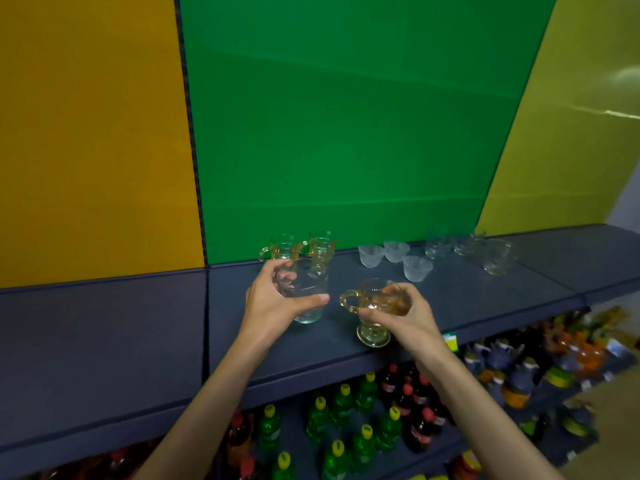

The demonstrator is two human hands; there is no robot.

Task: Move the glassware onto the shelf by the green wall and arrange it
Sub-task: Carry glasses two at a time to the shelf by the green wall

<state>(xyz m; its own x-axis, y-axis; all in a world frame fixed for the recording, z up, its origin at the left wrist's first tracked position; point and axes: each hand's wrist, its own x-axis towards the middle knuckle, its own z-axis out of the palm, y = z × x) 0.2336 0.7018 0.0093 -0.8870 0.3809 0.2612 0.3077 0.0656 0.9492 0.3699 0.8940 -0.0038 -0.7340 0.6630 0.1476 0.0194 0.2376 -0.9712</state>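
Note:
My left hand (277,299) is wrapped around a clear glass tumbler (308,296) held just above the dark grey shelf (467,299) below the green wall (346,133). My right hand (401,313) grips an amber footed glass mug (372,313) whose handle points left, over the shelf's front part. Two amber-handled mugs (301,249) stand at the back against the green wall. Three small frosted cups (394,256) sit to the right, and several clear glass cups (485,252) stand farther right.
An orange wall panel (93,133) lies to the left and a yellow-green one (581,133) to the right. Below the shelf, lower shelves hold green bottles (346,420), dark red-capped bottles (412,410) and jars (519,372).

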